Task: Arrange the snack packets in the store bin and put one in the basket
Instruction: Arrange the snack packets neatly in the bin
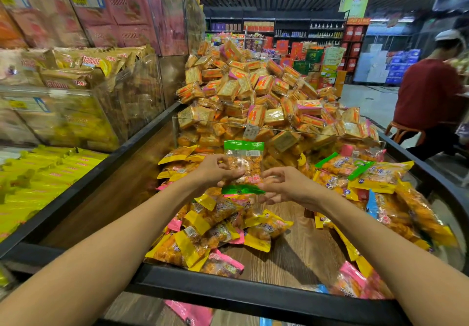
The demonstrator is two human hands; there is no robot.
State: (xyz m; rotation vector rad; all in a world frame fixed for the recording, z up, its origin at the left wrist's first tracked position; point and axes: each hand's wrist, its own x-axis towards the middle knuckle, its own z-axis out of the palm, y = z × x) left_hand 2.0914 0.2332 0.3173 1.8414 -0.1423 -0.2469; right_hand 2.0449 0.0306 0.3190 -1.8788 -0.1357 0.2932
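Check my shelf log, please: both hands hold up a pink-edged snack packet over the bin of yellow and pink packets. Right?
Not quite. The head view shows the held packet has green edges, not pink. The left hand and right hand do hold it up over the bin of yellow and pink packets.

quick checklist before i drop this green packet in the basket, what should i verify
1. Grip on the green-edged packet: left hand pinches it, ok.
2. Right hand on the packet: fingers curled at its lower edge, contact cannot tell.
3. Packet lifted off the pile of yellow and pink packets: held upright above it, ok.
4. Basket located: none in view, not ok.
5. Path to the side: black bin rim runs in front, a person in a red shirt sits at the right, cannot tell.
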